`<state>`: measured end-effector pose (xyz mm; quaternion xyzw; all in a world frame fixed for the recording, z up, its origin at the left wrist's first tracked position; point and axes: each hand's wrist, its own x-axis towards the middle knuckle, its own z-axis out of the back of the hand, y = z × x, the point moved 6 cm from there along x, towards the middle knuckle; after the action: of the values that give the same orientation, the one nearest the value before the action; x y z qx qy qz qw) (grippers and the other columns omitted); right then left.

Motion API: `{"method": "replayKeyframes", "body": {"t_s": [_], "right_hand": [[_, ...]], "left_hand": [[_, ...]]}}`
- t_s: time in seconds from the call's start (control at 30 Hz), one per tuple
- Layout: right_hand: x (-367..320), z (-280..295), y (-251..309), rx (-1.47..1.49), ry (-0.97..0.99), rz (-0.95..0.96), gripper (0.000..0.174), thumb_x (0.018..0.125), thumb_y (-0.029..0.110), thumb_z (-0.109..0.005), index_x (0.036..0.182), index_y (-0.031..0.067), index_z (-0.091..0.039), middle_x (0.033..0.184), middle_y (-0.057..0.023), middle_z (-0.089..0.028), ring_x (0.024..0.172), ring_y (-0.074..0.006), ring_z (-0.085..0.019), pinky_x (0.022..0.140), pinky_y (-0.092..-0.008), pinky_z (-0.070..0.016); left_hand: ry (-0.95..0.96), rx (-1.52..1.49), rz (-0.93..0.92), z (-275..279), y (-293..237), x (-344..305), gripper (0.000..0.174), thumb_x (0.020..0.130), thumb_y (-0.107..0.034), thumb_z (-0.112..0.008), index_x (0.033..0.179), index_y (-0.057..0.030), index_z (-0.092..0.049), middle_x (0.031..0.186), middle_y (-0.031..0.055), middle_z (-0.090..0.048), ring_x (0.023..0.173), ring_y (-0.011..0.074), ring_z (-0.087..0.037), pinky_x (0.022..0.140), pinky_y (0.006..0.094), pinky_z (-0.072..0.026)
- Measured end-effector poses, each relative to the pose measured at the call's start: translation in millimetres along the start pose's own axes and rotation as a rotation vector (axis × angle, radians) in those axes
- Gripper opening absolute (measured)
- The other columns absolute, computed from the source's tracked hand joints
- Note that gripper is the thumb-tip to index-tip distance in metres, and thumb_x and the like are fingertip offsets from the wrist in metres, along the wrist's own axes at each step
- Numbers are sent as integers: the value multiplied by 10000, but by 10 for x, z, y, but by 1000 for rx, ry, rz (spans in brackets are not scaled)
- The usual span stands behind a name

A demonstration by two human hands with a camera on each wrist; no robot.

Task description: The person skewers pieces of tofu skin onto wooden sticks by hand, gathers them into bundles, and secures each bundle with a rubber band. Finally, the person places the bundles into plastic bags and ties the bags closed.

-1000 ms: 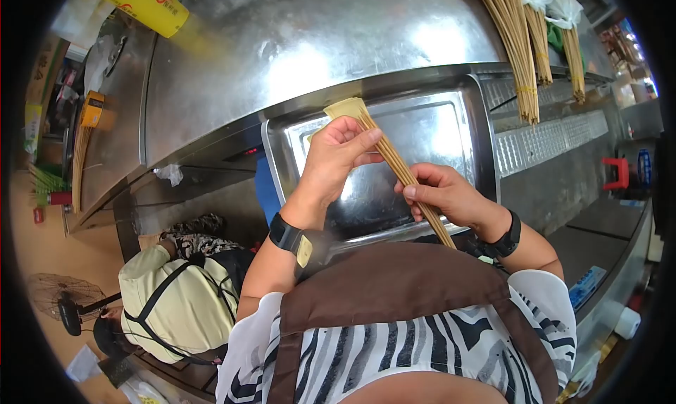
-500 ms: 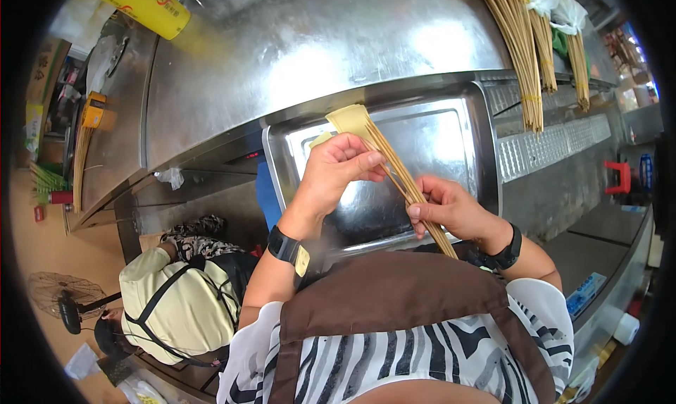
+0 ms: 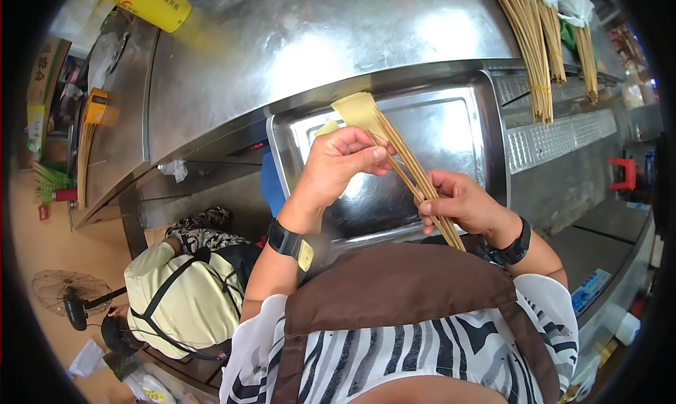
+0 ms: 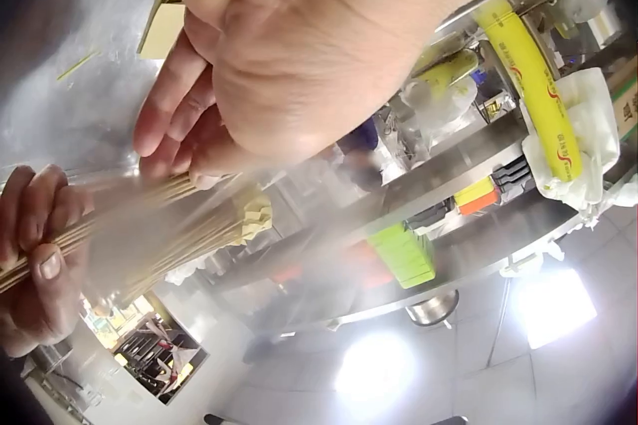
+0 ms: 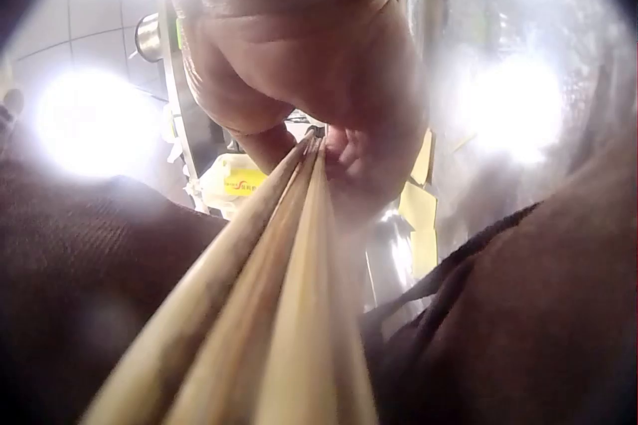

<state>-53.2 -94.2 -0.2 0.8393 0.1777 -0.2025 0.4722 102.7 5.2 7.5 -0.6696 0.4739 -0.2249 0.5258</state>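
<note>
A slim bundle of wooden sticks (image 3: 410,166) runs slantwise over the metal tray (image 3: 500,157) in the head view. Its lower part is gripped by the right hand (image 3: 461,205), thumb on top. The left hand (image 3: 343,163) pinches at one or more sticks near the upper part, slightly apart from the rest. Pale yellow flat sheets (image 3: 358,111) lie at the sticks' far ends, partly hidden by the left hand. In the right wrist view the thick stick ends (image 5: 299,325) point toward the camera.
More stick bundles (image 3: 528,45) hang over the counter edge at the upper right. A yellow roll (image 3: 151,2) lies on the steel counter (image 3: 232,52) at the upper left. Another person (image 3: 186,298) is bent over at the lower left, beside a fan (image 3: 74,302).
The sticks have fanned apart; one or more now stand off from the bundle at the left hand. The right hand has shifted slightly right, and more of the yellow sheet shows.
</note>
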Motion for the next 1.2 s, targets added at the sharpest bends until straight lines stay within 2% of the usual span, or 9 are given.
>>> {"method": "replayKeyframes", "body": {"t_s": [0.33,0.4,0.5,0.57,0.73,0.83,0.97,1.1,1.2], "right_hand": [[-16,-5,11,1,18,15,157,861,43,-596,1004,15,-538,778,-29,-571,656,-117,-604,643,-281,-545],[-41,16,47,9,13,36,150,855,31,-583,997,15,-536,785,-35,-571,656,-121,-607,641,-280,-549],[1,78,-50,108,85,14,134,851,22,-575,979,18,-534,794,-41,-572,656,-125,-611,630,-281,-547],[20,33,-59,90,87,11,125,855,26,-573,972,20,-530,797,-44,-570,656,-128,-612,625,-280,-546],[3,-13,-57,50,91,20,119,864,33,-567,969,23,-511,812,-51,-565,660,-130,-614,615,-277,-543],[-36,9,-42,41,122,76,135,870,38,-566,984,24,-494,833,-54,-562,674,-126,-615,613,-276,-544],[-47,0,-14,29,155,68,156,875,53,-581,988,20,-478,825,-50,-568,673,-125,-615,606,-272,-534],[-39,15,-68,1,173,138,133,884,57,-570,960,17,-469,817,-52,-563,674,-132,-617,615,-273,-521],[-61,-20,-64,9,222,174,112,885,44,-567,940,16,-474,809,-54,-559,679,-134,-615,630,-269,-511]], "left_hand": [[-110,83,-98,243,31,-65,94,862,-49,-614,941,-3,-590,936,129,-665,804,201,-663,704,309,-549],[-356,1181,-222,383,-201,-190,160,813,-48,-648,967,-28,-608,978,116,-646,859,234,-632,747,337,-512],[-266,1411,-434,398,-216,-223,227,737,-17,-663,958,-40,-616,992,91,-603,909,309,-553,805,383,-462],[-220,1411,-336,407,-174,-179,243,757,-58,-677,994,-48,-622,1085,124,-587,1045,305,-527,887,386,-441],[-528,1585,-266,484,-156,-73,255,754,-128,-693,971,-22,-611,981,141,-599,953,329,-551,820,415,-455],[-451,1573,-23,494,-86,-20,189,759,-154,-680,884,-33,-607,878,150,-601,880,344,-561,767,429,-455],[-436,1474,-201,456,-116,-38,91,749,-99,-648,779,-45,-582,817,153,-594,832,348,-553,740,434,-445],[-372,928,-289,431,-44,-96,90,804,-38,-608,789,-28,-520,865,128,-642,827,243,-619,727,329,-486],[-251,112,-168,417,-3,-119,36,905,-28,-511,935,-10,-512,958,132,-650,884,139,-625,765,253,-497]]}}
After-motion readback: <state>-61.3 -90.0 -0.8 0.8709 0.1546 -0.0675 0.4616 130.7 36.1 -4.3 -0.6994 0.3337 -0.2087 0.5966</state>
